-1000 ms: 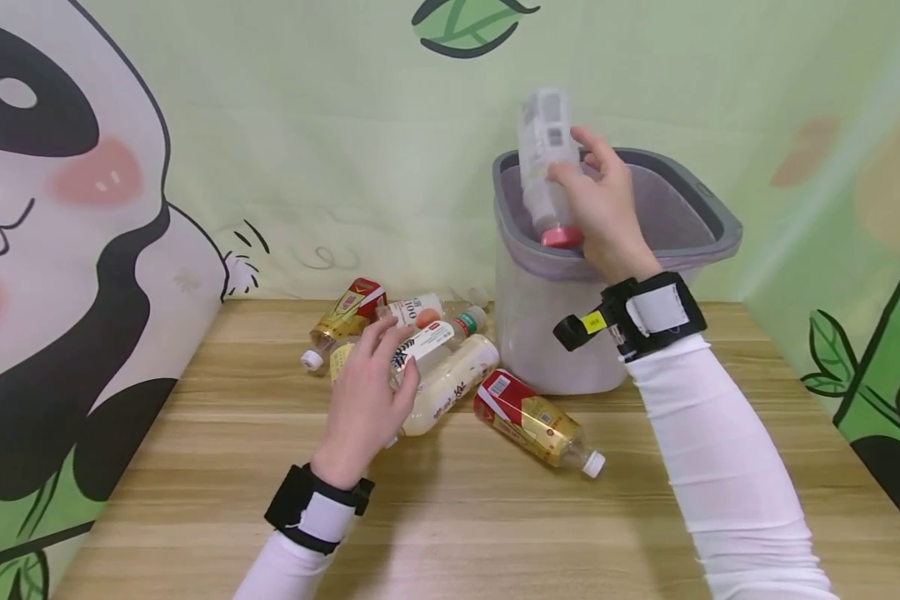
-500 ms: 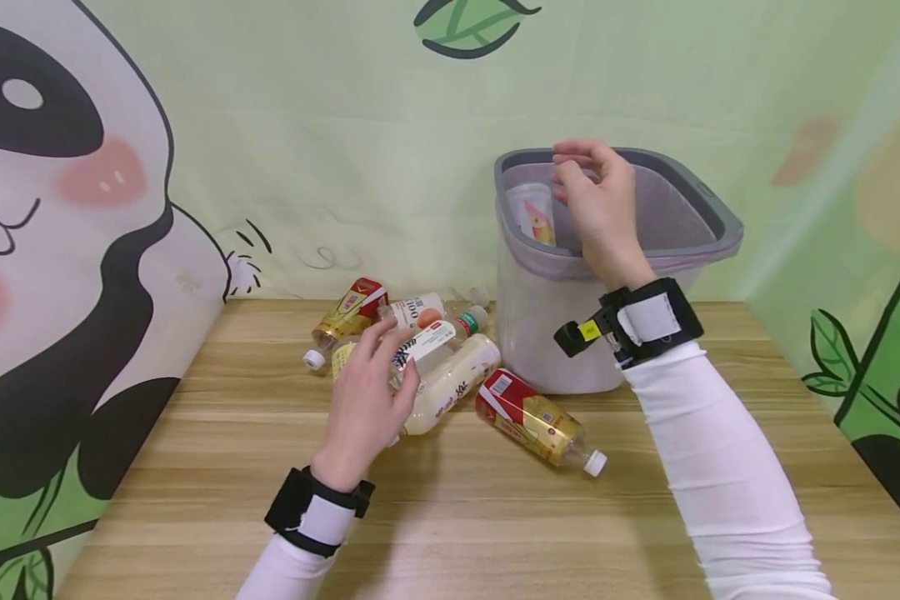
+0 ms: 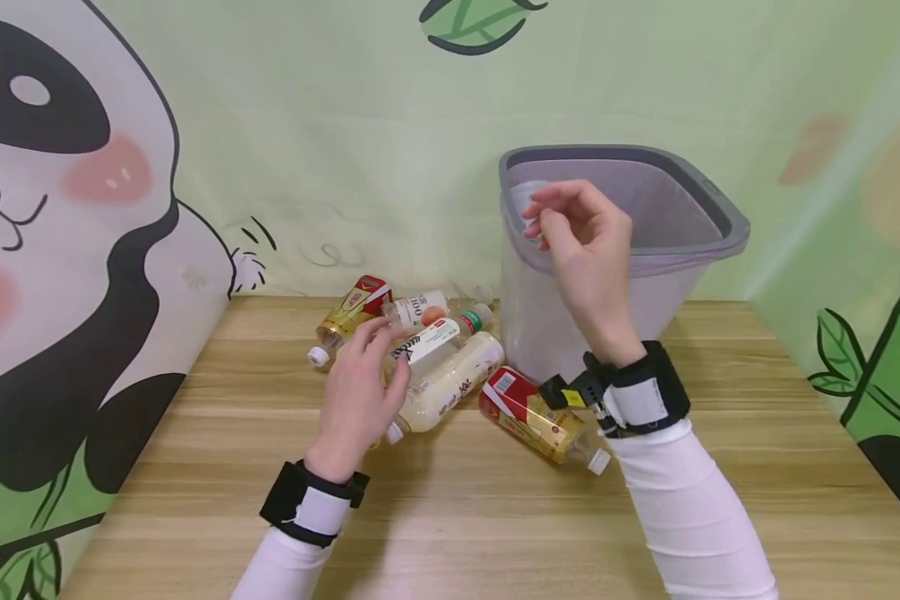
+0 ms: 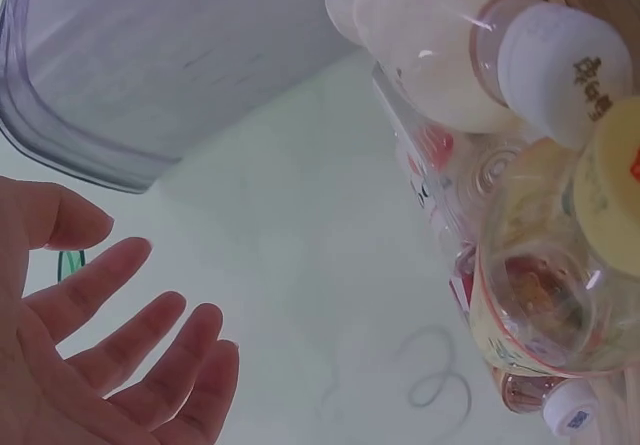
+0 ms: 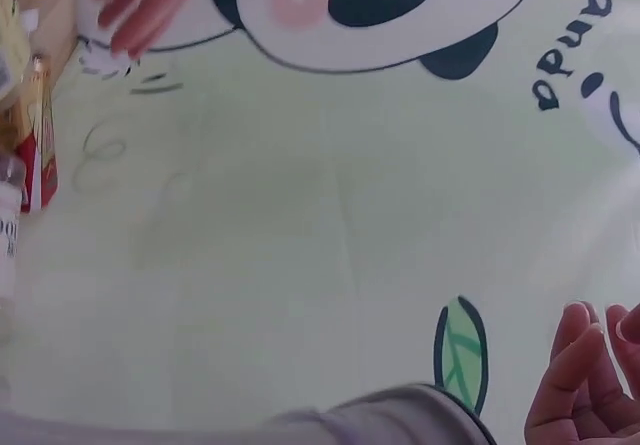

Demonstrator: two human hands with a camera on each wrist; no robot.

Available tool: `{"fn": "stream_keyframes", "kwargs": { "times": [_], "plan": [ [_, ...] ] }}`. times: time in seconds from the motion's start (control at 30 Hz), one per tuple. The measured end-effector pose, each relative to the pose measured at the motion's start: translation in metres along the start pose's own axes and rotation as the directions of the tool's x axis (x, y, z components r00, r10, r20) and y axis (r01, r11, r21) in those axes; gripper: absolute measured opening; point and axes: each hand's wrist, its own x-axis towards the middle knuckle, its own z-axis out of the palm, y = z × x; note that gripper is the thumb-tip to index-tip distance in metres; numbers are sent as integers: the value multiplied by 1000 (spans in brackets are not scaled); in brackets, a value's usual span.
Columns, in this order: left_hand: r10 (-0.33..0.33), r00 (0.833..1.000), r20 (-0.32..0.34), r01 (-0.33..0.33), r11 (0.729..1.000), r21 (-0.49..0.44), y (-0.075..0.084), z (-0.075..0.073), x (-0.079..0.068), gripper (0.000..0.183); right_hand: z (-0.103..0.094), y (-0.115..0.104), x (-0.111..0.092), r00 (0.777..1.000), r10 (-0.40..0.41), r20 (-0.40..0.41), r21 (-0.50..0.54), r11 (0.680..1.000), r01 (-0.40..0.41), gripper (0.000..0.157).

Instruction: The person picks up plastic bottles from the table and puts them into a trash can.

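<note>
My right hand [image 3: 592,258] holds nothing, its fingers loosely bent in front of the near left rim of a grey bin [image 3: 562,325]. Behind the fingertips, part of a pale bottle [image 3: 523,198] shows inside the bin. My left hand [image 3: 356,396] hovers with spread fingers over the left side of a pile of plastic bottles, gripping none. In the pile lie a cream-coloured bottle [image 3: 453,390], a clear bottle with a white label [image 3: 431,340] and one with a peach on its label [image 3: 422,308]. The left wrist view shows a yellow-capped bottle [image 4: 540,275], mostly hidden in the head view.
One red and gold bottle [image 3: 528,417] lies in front of the bin, its white cap pointing right. Another red and gold bottle [image 3: 356,307] lies at the back left. All rest on a wooden table [image 3: 450,533] before a printed panda backdrop [image 3: 330,150].
My right hand has let go of a red-capped bottle, which dropped into the bin, and has since come down and back toward me. The left hand has barely moved.
</note>
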Motion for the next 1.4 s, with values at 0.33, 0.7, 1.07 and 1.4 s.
{"fn": "stream_keyframes", "kwargs": {
  "times": [0.33, 0.7, 1.07, 1.4],
  "plan": [
    [-41, 999, 27, 40, 999, 27, -9, 4, -6, 26, 15, 27, -61, 1000, 27, 7, 54, 998, -28, 15],
    [-207, 975, 79, 198, 974, 109, -22, 7, -19, 34, 26, 66, -121, 955, 296, 10, 155, 943, -294, 16],
    [-354, 897, 266, 319, 933, 166, -37, 6, -25, 50, 29, 76, -131, 942, 331, 63, 153, 929, -337, 17],
    [-409, 824, 392, 388, 911, 137, -51, 6, -28, 55, 28, 76, -131, 930, 362, 64, 155, 917, -368, 17]
  ]
}}
